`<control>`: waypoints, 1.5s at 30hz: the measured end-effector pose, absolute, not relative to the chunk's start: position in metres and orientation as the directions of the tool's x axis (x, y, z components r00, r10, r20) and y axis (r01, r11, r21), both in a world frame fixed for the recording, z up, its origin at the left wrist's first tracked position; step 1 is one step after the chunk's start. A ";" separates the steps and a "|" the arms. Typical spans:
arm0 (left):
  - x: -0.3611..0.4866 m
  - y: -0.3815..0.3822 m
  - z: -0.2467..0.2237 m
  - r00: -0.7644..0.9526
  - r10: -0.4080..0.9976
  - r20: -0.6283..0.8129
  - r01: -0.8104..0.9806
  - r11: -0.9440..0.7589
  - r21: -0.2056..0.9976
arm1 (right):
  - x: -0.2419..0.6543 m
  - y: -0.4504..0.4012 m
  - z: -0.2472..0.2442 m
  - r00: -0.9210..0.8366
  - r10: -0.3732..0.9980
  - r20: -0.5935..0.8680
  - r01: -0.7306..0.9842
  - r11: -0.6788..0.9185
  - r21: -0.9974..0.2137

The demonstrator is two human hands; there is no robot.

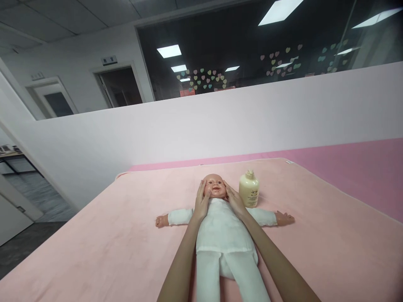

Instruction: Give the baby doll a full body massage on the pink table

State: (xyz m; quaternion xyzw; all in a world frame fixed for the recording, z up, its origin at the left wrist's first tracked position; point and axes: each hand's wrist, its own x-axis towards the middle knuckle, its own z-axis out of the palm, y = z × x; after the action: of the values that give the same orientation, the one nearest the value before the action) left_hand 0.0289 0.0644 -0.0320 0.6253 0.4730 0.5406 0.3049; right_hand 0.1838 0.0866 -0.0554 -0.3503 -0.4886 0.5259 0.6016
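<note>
A baby doll (224,230) in white clothes lies on its back with both arms stretched out sideways. Its bare head (215,178) points away from me. My left hand (202,199) rests along the left side of the doll's face, fingers extended and lying against the cheek. On the right side of the face lies my right hand (234,200), its fingers also stretched out and touching the cheek. Neither hand is closed around anything. A pale yellow bottle (249,189) with a pump top stands upright just right of my right hand, behind the doll's arm.
A light pink towel (126,243) covers the surface under the doll, with a darker pink surface (371,176) showing at the right and back. Behind it rises a white wall (189,130) with a window above.
</note>
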 end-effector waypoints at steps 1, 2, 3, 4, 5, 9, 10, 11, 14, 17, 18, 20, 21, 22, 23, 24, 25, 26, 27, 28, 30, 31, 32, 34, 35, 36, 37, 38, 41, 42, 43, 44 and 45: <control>0.029 0.064 -0.031 -0.037 0.921 0.389 0.255 -0.367 0.895 | 0.183 0.086 -0.055 -0.026 0.975 0.220 -0.304 0.202 -0.931; 0.029 0.063 -0.031 -0.039 0.920 0.389 0.246 -0.369 0.897 | 0.182 0.086 -0.054 -0.022 0.975 0.222 -0.309 0.205 -0.929; 0.030 0.062 -0.030 -0.035 0.920 0.389 0.235 -0.371 0.898 | 0.181 0.085 -0.053 -0.020 0.974 0.227 -0.307 0.210 -0.928; 0.030 0.061 -0.029 -0.029 0.921 0.389 0.224 -0.373 0.900 | 0.181 0.084 -0.052 -0.024 0.972 0.234 -0.299 0.216 -0.929; 0.031 0.060 -0.029 -0.027 0.921 0.389 0.213 -0.375 0.902 | 0.180 0.083 -0.050 -0.030 0.970 0.240 -0.292 0.221 -0.930; 0.033 0.057 -0.028 -0.039 0.922 0.386 0.177 -0.374 0.910 | 0.180 0.079 -0.046 -0.044 0.969 0.244 -0.303 0.220 -0.927; 0.034 0.058 -0.029 -0.040 0.923 0.382 0.174 -0.370 0.912 | 0.180 0.079 -0.045 -0.042 0.969 0.243 -0.302 0.220 -0.928; 0.033 0.058 -0.029 -0.039 0.925 0.378 0.174 -0.366 0.914 | 0.181 0.079 -0.045 -0.040 0.969 0.244 -0.298 0.221 -0.929; 0.032 0.061 -0.031 -0.037 0.928 0.371 0.194 -0.358 0.913 | 0.182 0.079 -0.045 -0.040 0.966 0.256 -0.287 0.234 -0.929; 0.030 0.063 -0.032 -0.034 0.919 0.393 0.230 -0.375 0.898 | 0.183 0.081 -0.046 -0.038 0.959 0.281 -0.280 0.260 -0.924; 0.029 0.063 -0.032 -0.033 0.915 0.403 0.242 -0.384 0.891 | 0.183 0.081 -0.047 -0.040 0.957 0.286 -0.276 0.265 -0.924; 0.029 0.063 -0.032 -0.031 0.909 0.415 0.262 -0.393 0.881 | 0.183 0.082 -0.048 -0.043 0.958 0.283 -0.267 0.262 -0.928; 0.029 0.062 -0.032 -0.031 0.909 0.416 0.270 -0.394 0.879 | 0.183 0.082 -0.048 -0.047 0.960 0.277 -0.263 0.256 -0.930; 0.029 0.062 -0.031 -0.030 0.909 0.415 0.275 -0.392 0.878 | 0.184 0.083 -0.049 -0.052 0.962 0.270 -0.261 0.248 -0.933; 0.030 0.062 -0.031 -0.031 0.910 0.414 0.279 -0.390 0.878 | 0.184 0.083 -0.050 -0.058 0.964 0.261 -0.260 0.237 -0.936; 0.030 0.062 -0.031 -0.032 0.911 0.412 0.281 -0.387 0.878 | 0.184 0.083 -0.050 -0.062 0.966 0.251 -0.262 0.227 -0.938; 0.030 0.062 -0.031 -0.035 0.911 0.410 0.281 -0.385 0.879 | 0.184 0.084 -0.051 -0.065 0.968 0.241 -0.265 0.216 -0.940; 0.030 0.062 -0.030 -0.038 0.912 0.408 0.279 -0.382 0.881 | 0.185 0.084 -0.052 -0.065 0.971 0.232 -0.268 0.207 -0.941; 0.030 0.063 -0.031 -0.039 0.913 0.406 0.275 -0.380 0.883 | 0.185 0.085 -0.052 -0.063 0.972 0.224 -0.270 0.200 -0.942; 0.030 0.063 -0.031 -0.041 0.914 0.404 0.271 -0.379 0.885 | 0.185 0.085 -0.053 -0.060 0.974 0.219 -0.273 0.195 -0.942; 0.029 0.065 -0.032 -0.045 0.914 0.403 0.264 -0.378 0.887 | 0.184 0.085 -0.053 -0.050 0.975 0.216 -0.277 0.194 -0.941; 0.029 0.066 -0.034 -0.049 0.913 0.405 0.261 -0.379 0.888 | 0.184 0.085 -0.053 -0.047 0.975 0.216 -0.277 0.195 -0.941; 0.028 0.067 -0.035 -0.055 0.912 0.407 0.256 -0.381 0.888 | 0.184 0.085 -0.052 -0.044 0.975 0.216 -0.277 0.196 -0.941; 0.028 0.068 -0.036 -0.074 0.908 0.412 0.237 -0.385 0.892 | 0.183 0.084 -0.050 -0.040 0.976 0.212 -0.284 0.193 -0.939; 0.028 0.069 -0.037 -0.083 0.907 0.413 0.228 -0.386 0.894 | 0.183 0.083 -0.049 -0.039 0.978 0.206 -0.295 0.185 -0.937; 0.028 0.069 -0.036 -0.088 0.907 0.412 0.222 -0.386 0.895 | 0.182 0.082 -0.048 -0.039 0.980 0.197 -0.312 0.175 -0.934; 0.028 0.068 -0.036 -0.087 0.908 0.411 0.222 -0.385 0.896 | 0.182 0.081 -0.046 -0.039 0.981 0.189 -0.331 0.166 -0.929; 0.028 0.067 -0.035 -0.081 0.909 0.409 0.224 -0.383 0.896 | 0.182 0.080 -0.045 -0.038 0.981 0.189 -0.347 0.164 -0.924; 0.030 0.064 -0.031 -0.054 0.917 0.394 0.227 -0.373 0.900 | 0.181 0.079 -0.043 -0.039 0.973 0.229 -0.353 0.201 -0.914; 0.030 0.063 -0.030 -0.049 0.918 0.393 0.228 -0.373 0.900 | 0.181 0.079 -0.043 -0.041 0.969 0.245 -0.346 0.216 -0.913; 0.031 0.062 -0.029 -0.047 0.917 0.397 0.234 -0.376 0.896 | 0.181 0.080 -0.044 -0.045 0.966 0.255 -0.338 0.225 -0.914; 0.031 0.062 -0.029 -0.042 0.912 0.408 0.249 -0.386 0.889 | 0.182 0.081 -0.044 -0.053 0.964 0.261 -0.332 0.229 -0.915; 0.030 0.062 -0.029 -0.036 0.905 0.424 0.269 -0.400 0.876 | 0.182 0.083 -0.045 -0.064 0.963 0.263 -0.324 0.229 -0.918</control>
State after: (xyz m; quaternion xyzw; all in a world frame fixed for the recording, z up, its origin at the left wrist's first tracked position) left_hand 0.0304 0.0622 -0.0293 0.6311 0.4650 0.5493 0.2894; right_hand 0.1817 0.0828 -0.0454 -0.3198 -0.4990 0.5320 0.6048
